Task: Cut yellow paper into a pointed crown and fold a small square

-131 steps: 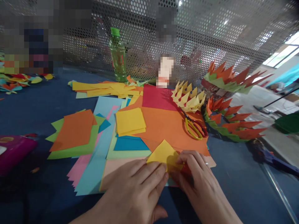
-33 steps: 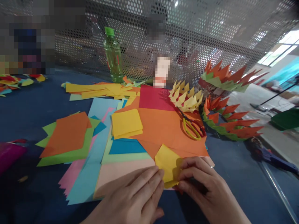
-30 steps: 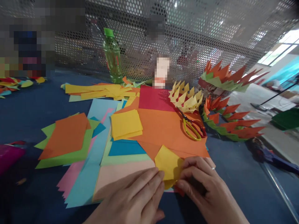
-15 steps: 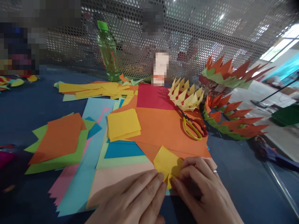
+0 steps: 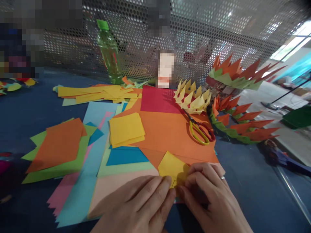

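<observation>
A piece of yellow paper [image 5: 171,165] lies on the front edge of the stacked sheets, its near part folded over. My left hand [image 5: 145,204] presses its near left side, fingers together. At the near right edge, my right hand [image 5: 209,191], with a ring on one finger, pinches the paper between thumb and fingers. Both fingertips nearly meet at the fold, and they hide the paper's near end. Beyond the hands lie a large orange sheet [image 5: 167,129] and a small stack of yellow squares [image 5: 126,130].
Scissors [image 5: 199,131] rest on the orange sheet. Behind them stands a pale yellow paper crown [image 5: 193,98], with orange and green crowns [image 5: 243,123] to the right. A green bottle [image 5: 109,53] stands by the perforated metal screen [image 5: 136,42]. Orange and green squares [image 5: 58,145] lie left.
My left fingertips have shifted slightly over the yellow paper's near edge, and its near end is now folded or covered more. My right hand stays almost in place, still pinching.
</observation>
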Tool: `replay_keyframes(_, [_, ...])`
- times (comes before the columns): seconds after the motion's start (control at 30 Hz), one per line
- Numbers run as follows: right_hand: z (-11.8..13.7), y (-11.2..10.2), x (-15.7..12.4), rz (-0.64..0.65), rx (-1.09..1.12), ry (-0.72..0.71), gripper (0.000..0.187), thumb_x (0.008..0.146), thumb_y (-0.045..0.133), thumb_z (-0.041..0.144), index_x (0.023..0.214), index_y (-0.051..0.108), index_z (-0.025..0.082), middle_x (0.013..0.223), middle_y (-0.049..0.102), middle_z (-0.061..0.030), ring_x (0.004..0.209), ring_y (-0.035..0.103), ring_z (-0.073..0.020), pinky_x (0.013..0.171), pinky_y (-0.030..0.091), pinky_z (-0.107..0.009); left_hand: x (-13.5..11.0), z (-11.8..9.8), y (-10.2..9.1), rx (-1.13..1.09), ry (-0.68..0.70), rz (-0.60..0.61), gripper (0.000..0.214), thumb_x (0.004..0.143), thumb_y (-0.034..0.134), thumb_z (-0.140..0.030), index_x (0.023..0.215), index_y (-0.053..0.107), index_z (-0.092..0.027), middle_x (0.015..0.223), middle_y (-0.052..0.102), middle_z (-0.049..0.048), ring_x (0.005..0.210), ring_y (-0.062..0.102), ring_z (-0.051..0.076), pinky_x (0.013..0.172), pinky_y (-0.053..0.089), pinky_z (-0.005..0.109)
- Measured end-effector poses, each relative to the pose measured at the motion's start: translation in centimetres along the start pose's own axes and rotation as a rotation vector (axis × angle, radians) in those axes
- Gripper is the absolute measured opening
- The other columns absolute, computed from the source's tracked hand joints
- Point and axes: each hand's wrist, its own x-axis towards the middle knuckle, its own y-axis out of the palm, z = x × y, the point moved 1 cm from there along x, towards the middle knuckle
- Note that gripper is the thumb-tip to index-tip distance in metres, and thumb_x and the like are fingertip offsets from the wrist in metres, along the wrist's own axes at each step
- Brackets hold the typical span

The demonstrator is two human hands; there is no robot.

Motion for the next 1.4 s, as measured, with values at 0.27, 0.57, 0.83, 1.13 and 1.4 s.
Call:
replay_keyframes(0.27, [-0.2,-0.1,-0.3,-0.057,0.049,0.068,0.021,0.082,0.067,0.024,0.098,0.053,0.024,0.099,0.059,-0.0063,0.091,0.056,-0.0228,0.074,0.051,-0.035,0.3,0.0,-0.2,-0.001,0.011,0.01,0.042,0.094,0.054,-0.046,0.127,0.061,-0.022,0.131,0.063,0.0022,0.121,0.055,0.017,0.108,0.039,0.028])
replay_keyframes(0.57, [-0.6,-0.1,-0.3,-0.035,0.084,0.095,0.02,0.084,0.062,0.021,0.1,0.051,0.025,0.1,0.06,-0.0061,0.092,0.058,-0.0228,0.074,0.05,-0.035,-0.1,0.1,-0.1,-0.009,0.019,0.006,0.039,0.093,0.057,-0.041,0.127,0.062,-0.022,0.134,0.061,0.0032,0.122,0.055,0.019,0.108,0.039,0.03])
replay_keyframes(0.83, [-0.9,-0.3,-0.3,0.003,0.128,0.089,0.016,0.089,0.055,0.015,0.101,0.05,0.024,0.104,0.058,-0.0058,0.099,0.055,-0.0221,0.082,0.048,-0.036,-0.1,-0.4,-0.2,-0.013,-0.012,-0.017,0.032,0.093,0.058,-0.031,0.121,0.065,-0.019,0.134,0.061,0.0047,0.123,0.055,0.02,0.109,0.041,0.032])
replay_keyframes(1.13, [-0.1,-0.1,-0.5,-0.016,0.115,0.098,0.024,0.089,0.063,0.029,0.108,0.049,0.024,0.109,0.057,-0.0068,0.102,0.053,-0.0245,0.083,0.047,-0.039,0.1,-0.6,-0.4,-0.018,-0.03,-0.046,0.031,0.094,0.055,-0.035,0.118,0.067,-0.017,0.132,0.062,0.0057,0.122,0.056,0.022,0.108,0.041,0.035])
replay_keyframes(1.4, [0.2,0.4,-0.3,-0.018,0.091,0.169,0.034,0.082,0.071,0.027,0.107,0.048,0.026,0.109,0.058,-0.0053,0.102,0.053,-0.0255,0.085,0.046,-0.042,0.1,-0.6,-0.5,-0.019,-0.042,-0.06,0.038,0.095,0.051,-0.044,0.118,0.067,-0.017,0.132,0.062,0.0075,0.122,0.056,0.022,0.106,0.042,0.036])
